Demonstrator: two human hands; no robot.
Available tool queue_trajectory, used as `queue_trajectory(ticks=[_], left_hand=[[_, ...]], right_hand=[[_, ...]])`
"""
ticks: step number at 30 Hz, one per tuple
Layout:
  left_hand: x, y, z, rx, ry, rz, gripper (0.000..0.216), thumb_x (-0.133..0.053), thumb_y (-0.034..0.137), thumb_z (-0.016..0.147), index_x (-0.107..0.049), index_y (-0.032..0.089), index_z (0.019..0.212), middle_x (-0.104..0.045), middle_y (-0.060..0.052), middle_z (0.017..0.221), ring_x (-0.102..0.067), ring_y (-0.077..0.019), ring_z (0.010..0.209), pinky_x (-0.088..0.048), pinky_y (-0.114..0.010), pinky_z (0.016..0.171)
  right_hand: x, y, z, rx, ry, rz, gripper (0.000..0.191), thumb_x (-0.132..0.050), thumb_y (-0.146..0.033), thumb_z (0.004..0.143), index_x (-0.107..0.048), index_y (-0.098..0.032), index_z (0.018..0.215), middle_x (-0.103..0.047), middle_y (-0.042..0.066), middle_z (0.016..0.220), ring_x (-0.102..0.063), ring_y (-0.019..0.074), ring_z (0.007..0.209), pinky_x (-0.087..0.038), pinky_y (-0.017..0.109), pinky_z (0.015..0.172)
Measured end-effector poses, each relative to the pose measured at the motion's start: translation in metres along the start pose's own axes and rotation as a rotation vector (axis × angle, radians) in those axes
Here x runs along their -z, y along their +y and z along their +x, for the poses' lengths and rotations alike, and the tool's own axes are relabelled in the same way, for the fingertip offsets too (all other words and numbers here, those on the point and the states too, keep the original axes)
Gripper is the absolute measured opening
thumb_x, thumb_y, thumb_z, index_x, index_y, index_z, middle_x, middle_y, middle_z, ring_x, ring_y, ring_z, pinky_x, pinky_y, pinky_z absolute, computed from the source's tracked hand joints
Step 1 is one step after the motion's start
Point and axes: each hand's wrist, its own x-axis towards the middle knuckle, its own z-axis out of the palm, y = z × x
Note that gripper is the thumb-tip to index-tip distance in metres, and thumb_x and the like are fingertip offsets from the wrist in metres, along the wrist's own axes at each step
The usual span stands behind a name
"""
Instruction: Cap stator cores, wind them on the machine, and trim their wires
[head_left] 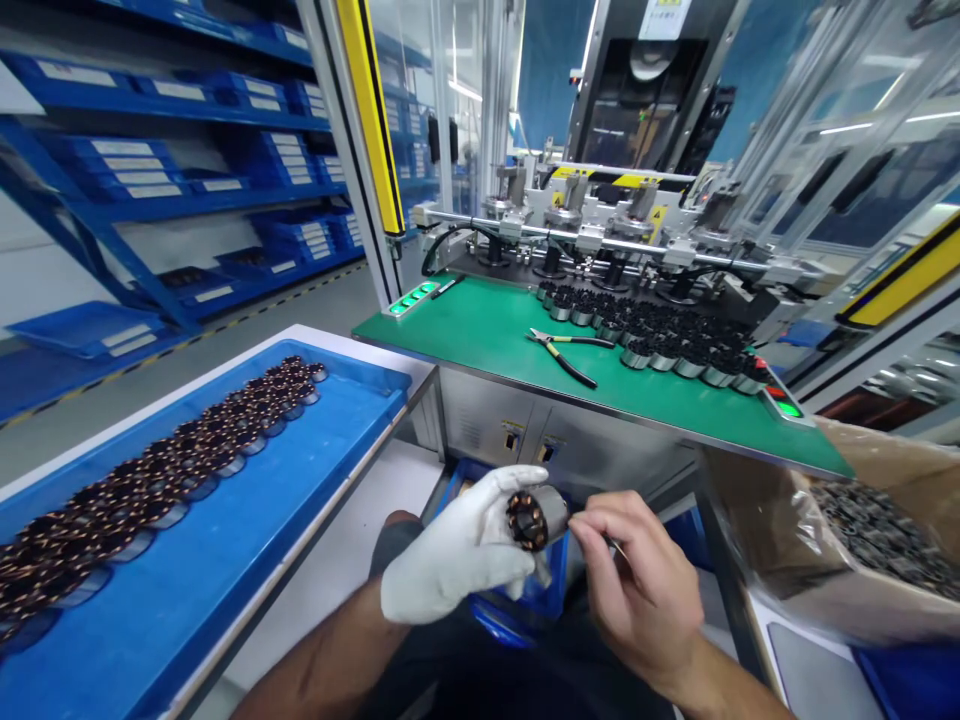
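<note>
My left hand (469,550), in a white glove, is wrapped round a motor stator (553,512) with a silvery steel body. The stator lies tilted on its side, and its black end with copper windings faces left. My bare right hand (637,580) pinches thumb and forefinger together at the stator's right end. A thin thing shows by those fingers, too small to name. Both hands are above my lap, in front of the workbench. A blue bin (517,610) stands below them, partly hidden.
To the left, a blue tray (330,450) bears rows of wound stators (187,450). Cutting pliers (562,352) and many black-topped stators (660,335) lie on the green mat (480,330), before a machine (600,220). At right stands a carton (810,560) of dark parts.
</note>
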Motion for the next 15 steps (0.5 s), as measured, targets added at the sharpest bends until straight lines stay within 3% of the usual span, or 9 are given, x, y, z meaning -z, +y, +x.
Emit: queue_trajectory(ticks=[2,5,6,8,11,13,15], left_hand=[[-0.003,0.000,0.002,-0.140,0.027,-0.142,0.045,-0.081,0.012,0.068,-0.062,0.024,0.107,-0.063,-0.004,0.113,-0.068,-0.0173,0.094,-0.054,-0.026,0.078],[0.001,0.001,0.008,-0.259,0.085,-0.210,0.026,-0.076,0.023,0.077,-0.066,0.024,0.101,-0.063,-0.004,0.119,-0.059,-0.0244,0.118,-0.047,-0.036,0.099],[0.004,0.000,0.010,-0.222,0.088,-0.180,0.026,-0.072,0.032,0.081,-0.066,0.023,0.104,-0.065,-0.006,0.115,-0.060,-0.0232,0.115,-0.047,-0.035,0.097],[0.011,-0.005,0.012,-0.037,0.005,-0.086,0.043,-0.061,0.054,0.086,-0.068,0.015,0.102,-0.070,-0.009,0.097,-0.066,-0.0184,0.088,-0.051,-0.029,0.080],[0.014,-0.014,0.010,0.238,-0.161,0.003,0.060,-0.051,0.068,0.085,-0.066,0.010,0.084,-0.064,-0.006,0.065,-0.054,-0.0106,0.050,-0.042,-0.022,0.052],[0.008,-0.016,0.008,0.233,-0.169,-0.054,0.048,-0.065,0.059,0.081,-0.064,0.012,0.093,-0.064,-0.003,0.068,-0.054,-0.0095,0.046,-0.040,-0.021,0.048],[0.000,-0.015,0.009,0.099,-0.105,-0.199,0.048,-0.083,0.034,0.068,-0.060,0.018,0.107,-0.067,-0.003,0.086,-0.064,-0.0122,0.060,-0.046,-0.021,0.054]], right_hand=[[-0.001,0.001,0.004,-0.066,0.011,0.057,0.015,-0.055,-0.003,0.089,-0.059,-0.015,0.081,-0.058,0.003,0.072,-0.056,0.0103,0.067,-0.047,0.021,0.060],[0.002,0.004,0.009,-0.044,-0.047,0.165,0.016,-0.054,-0.002,0.088,-0.059,-0.016,0.082,-0.058,0.002,0.071,-0.056,0.0107,0.066,-0.047,0.022,0.059],[0.004,0.005,0.011,-0.011,-0.070,0.188,0.015,-0.054,-0.001,0.087,-0.059,-0.015,0.084,-0.058,0.002,0.072,-0.057,0.0110,0.067,-0.048,0.022,0.059],[0.008,0.006,0.013,0.062,-0.121,0.206,0.016,-0.054,0.000,0.085,-0.059,-0.015,0.087,-0.060,0.003,0.074,-0.058,0.0116,0.069,-0.049,0.023,0.060],[0.013,0.006,0.014,0.142,-0.183,0.154,0.016,-0.055,0.000,0.085,-0.059,-0.015,0.089,-0.061,0.003,0.073,-0.059,0.0114,0.069,-0.049,0.022,0.060],[0.015,0.006,0.014,0.177,-0.191,0.056,0.015,-0.056,-0.002,0.086,-0.060,-0.015,0.091,-0.062,0.003,0.075,-0.060,0.0110,0.069,-0.049,0.021,0.061],[0.017,0.006,0.013,0.168,-0.170,-0.054,0.012,-0.058,-0.005,0.087,-0.061,-0.015,0.092,-0.063,0.003,0.076,-0.061,0.0107,0.068,-0.050,0.020,0.061]])
